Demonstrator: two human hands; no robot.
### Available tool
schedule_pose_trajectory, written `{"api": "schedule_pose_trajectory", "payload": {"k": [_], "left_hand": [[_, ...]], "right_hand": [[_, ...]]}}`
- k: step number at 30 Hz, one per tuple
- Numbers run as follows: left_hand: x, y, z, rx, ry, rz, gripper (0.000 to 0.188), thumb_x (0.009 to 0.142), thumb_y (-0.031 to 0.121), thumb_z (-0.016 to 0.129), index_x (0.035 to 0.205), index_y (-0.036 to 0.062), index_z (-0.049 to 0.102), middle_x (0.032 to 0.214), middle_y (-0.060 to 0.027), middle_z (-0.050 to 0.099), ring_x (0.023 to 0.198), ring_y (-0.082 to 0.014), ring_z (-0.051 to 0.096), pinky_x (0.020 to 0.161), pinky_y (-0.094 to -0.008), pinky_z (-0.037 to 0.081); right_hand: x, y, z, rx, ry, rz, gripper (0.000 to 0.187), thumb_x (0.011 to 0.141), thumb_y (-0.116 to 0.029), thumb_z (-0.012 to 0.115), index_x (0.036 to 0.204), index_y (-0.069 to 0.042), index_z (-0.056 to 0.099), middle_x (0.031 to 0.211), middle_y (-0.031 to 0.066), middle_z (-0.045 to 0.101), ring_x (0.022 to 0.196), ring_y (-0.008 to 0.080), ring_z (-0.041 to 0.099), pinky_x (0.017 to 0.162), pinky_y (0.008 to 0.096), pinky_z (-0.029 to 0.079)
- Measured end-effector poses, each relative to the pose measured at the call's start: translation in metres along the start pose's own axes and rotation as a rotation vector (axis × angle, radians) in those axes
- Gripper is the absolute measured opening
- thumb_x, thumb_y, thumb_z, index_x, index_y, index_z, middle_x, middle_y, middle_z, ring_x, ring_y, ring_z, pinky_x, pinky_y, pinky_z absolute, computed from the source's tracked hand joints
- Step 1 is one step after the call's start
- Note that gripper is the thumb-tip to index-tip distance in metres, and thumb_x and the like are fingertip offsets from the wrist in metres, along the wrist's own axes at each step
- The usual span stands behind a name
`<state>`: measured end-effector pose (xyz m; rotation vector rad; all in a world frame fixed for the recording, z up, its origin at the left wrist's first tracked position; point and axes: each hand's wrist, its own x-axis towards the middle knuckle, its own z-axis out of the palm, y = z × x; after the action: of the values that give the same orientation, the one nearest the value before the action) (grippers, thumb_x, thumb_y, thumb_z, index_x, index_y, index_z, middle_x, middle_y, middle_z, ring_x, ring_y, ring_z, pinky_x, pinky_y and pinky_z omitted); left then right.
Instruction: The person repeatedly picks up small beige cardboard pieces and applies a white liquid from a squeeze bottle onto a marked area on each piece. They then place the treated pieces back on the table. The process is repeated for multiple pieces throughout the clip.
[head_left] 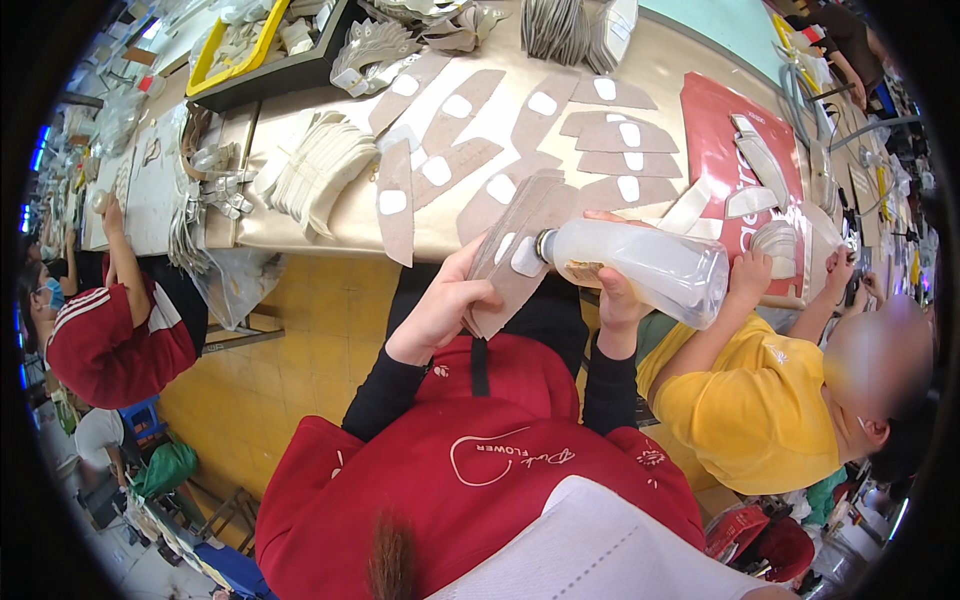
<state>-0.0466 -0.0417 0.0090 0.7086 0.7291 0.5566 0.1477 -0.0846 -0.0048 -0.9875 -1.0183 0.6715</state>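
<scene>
My left hand (pixel 440 312) grips a small stack of grey-brown cut pieces (pixel 528 212), fingers behind and thumb in front. White patches show on the top piece. My right hand (pixel 622 303) is wrapped round a translucent plastic bottle (pixel 650 262) with whitish contents. The bottle lies tilted nearly sideways, its dark-ringed neck pointing left at one white patch; whether it touches is hard to tell. Beyond my hands, several similar flat pieces (pixel 455 172) with white patches are spread out on the paper-covered table (pixel 340 232).
A bundle of cream pieces (pixel 318 172) lies left of the spread, near a black tray (pixel 275 80). Stacked grey pieces (pixel 553 32) stand at the back. On the right is a red sheet (pixel 715 135) with pale pieces. A co-worker in yellow (pixel 745 405) sits close on my right.
</scene>
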Motion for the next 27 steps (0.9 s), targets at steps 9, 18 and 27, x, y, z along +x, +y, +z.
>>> {"api": "schedule_pose_trajectory", "payload": {"k": [9,18,27], "left_hand": [[0.002,-0.004,0.001,0.006,0.022,-0.008,0.073,0.067,-0.007,0.047,0.139,-0.0002,0.037,0.118,-0.006,0.054,0.104,-0.0104,0.051,0.086,-0.0212,0.043],[0.005,-0.006,0.002,-0.03,0.026,0.042,0.072,0.071,-0.005,0.05,0.14,0.0011,0.033,0.125,-0.0066,0.05,0.112,-0.0131,0.049,0.092,-0.0246,0.041],[-0.001,0.002,0.001,-0.181,-0.14,-0.028,0.074,0.078,0.001,0.061,0.143,0.0036,0.025,0.132,-0.0149,0.046,0.12,-0.0259,0.049,0.095,-0.0408,0.047]], "right_hand": [[-0.002,-0.003,0.001,0.155,-0.048,-0.069,0.059,0.074,-0.026,0.08,0.116,0.002,0.048,0.111,0.0191,0.059,0.105,0.0288,0.058,0.089,0.039,0.047],[-0.021,-0.001,0.0,0.015,-0.184,-0.061,0.063,0.073,-0.032,0.08,0.114,-0.003,0.042,0.108,0.0203,0.056,0.103,0.0394,0.058,0.086,0.0476,0.05],[-0.005,0.004,-0.001,-0.041,0.235,-0.165,0.061,0.081,-0.039,0.07,0.118,0.001,0.043,0.116,0.0258,0.055,0.105,0.0325,0.057,0.09,0.0426,0.047]]}}
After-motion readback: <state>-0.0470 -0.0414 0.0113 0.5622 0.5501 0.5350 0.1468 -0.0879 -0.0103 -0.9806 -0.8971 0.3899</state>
